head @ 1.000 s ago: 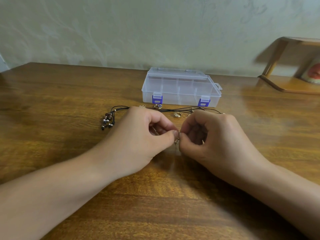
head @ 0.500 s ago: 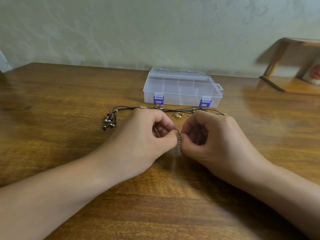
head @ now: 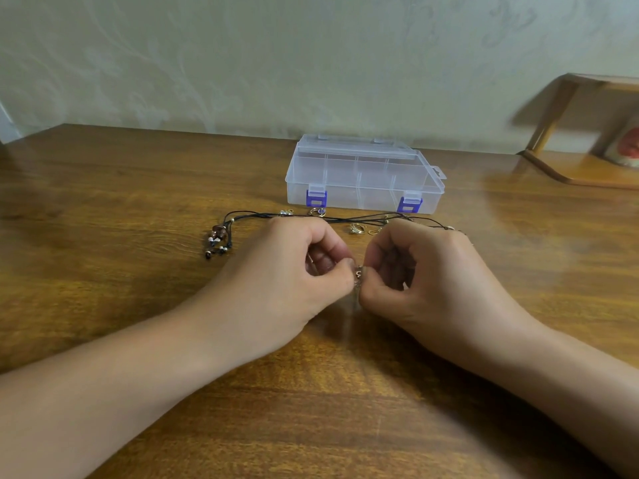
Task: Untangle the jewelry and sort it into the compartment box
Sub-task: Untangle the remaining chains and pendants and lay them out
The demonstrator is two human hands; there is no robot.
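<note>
My left hand [head: 290,271] and my right hand [head: 425,274] meet fingertip to fingertip above the wooden table [head: 103,305], and both pinch a small metal jewelry piece [head: 358,272] between them. Behind the hands a black cord necklace [head: 345,218] stretches across the table, its beaded pendant cluster [head: 218,240] lying at the left end. Small rings and clasps [head: 356,229] lie loose near the cord. The clear plastic compartment box [head: 363,174] with blue latches stands closed behind them.
A wooden shelf or stand [head: 581,167] sits at the back right against the pale wall. Bare tabletop lies to the left and in front of my arms.
Both hands have stayed together on the small piece, with only slight finger movement. The view has shifted a little.
</note>
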